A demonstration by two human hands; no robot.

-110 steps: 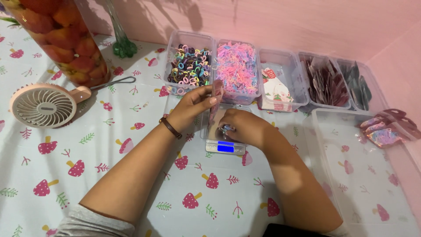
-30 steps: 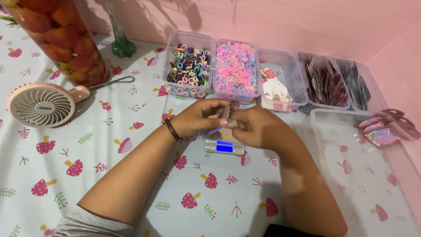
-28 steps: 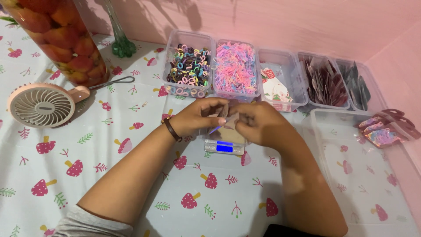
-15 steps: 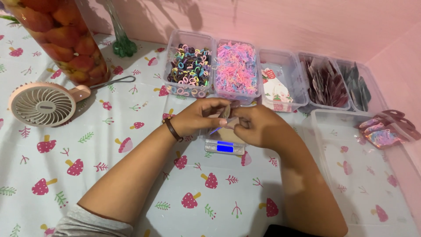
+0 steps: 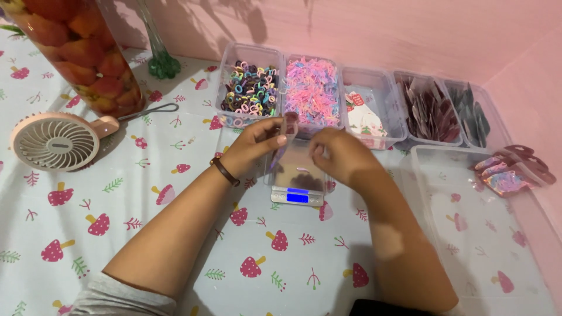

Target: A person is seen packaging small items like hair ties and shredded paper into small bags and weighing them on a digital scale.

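My left hand (image 5: 253, 145) pinches the top of a small clear pouch (image 5: 280, 149) that hangs upright above a small digital scale (image 5: 297, 186) with a lit blue display. My right hand (image 5: 338, 157) hovers just to the right of the pouch with its fingers curled, over the scale's right side; whether it touches the pouch is unclear. Behind the hands stand clear tubs: one of mixed-colour hair bands (image 5: 250, 89) and one of pink bands (image 5: 311, 92).
More tubs to the right hold a printed card (image 5: 364, 114) and dark pouches (image 5: 430, 114). A large clear bin (image 5: 480, 234) with a few filled pouches (image 5: 507, 174) sits at the right. A pink hand fan (image 5: 55, 140), a tall jar (image 5: 82, 52) and a green vase (image 5: 161, 61) stand at the left.
Both hands were closed together on the pouch over the scale. Now they have parted: my left hand lifts the pouch by its top and my right hand has drawn a little to the right.
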